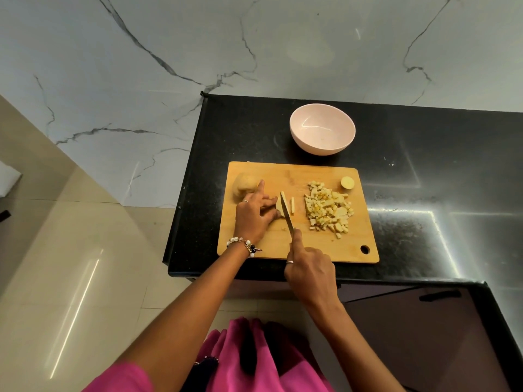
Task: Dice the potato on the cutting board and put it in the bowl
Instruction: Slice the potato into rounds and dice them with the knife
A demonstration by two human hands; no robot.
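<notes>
Two hands are working over the cutting board (297,250). Left hand (254,213) is curling its fingers onto a potato piece (278,206) at board centre-left, holding it down. Right hand (308,273), at the near edge, is gripping a knife (286,212), blade lying w/ the piece's right side. Diced potato (328,209) is lying further right; another potato chunk (244,188) is sitting far-left behind the left hand. Bowl (322,147) is sitting beyond the board.

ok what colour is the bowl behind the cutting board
Pale pink, the bowl; the head view shows it clearly.
</notes>
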